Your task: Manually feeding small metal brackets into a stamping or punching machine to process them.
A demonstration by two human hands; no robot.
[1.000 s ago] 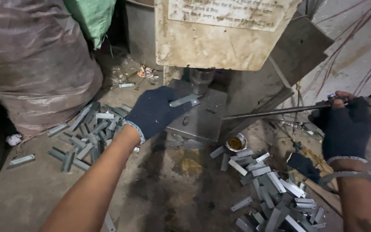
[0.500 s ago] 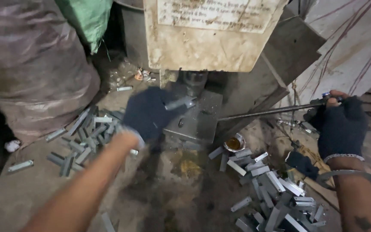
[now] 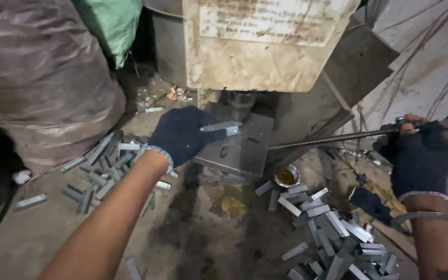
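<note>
My left hand [image 3: 180,136], in a dark knit glove, grips a small grey metal piece [image 3: 221,126] and holds it on the steel base plate [image 3: 245,150] under the ram [image 3: 240,101] of a press machine. My right hand [image 3: 420,155], also gloved, is closed around the end of a long metal lever rod [image 3: 333,139] that runs from the machine out to the right.
Piles of similar grey metal pieces lie on the dirty floor at left [image 3: 105,166] and at lower right [image 3: 333,233]. A small round tin of oil [image 3: 286,177] sits by the plate. A large brown sack [image 3: 37,78] and a green bag [image 3: 112,23] stand at left.
My left hand has pushed the metal piece a little further in under the ram. The right hand stays on the lever rod. The view has shifted slightly.
</note>
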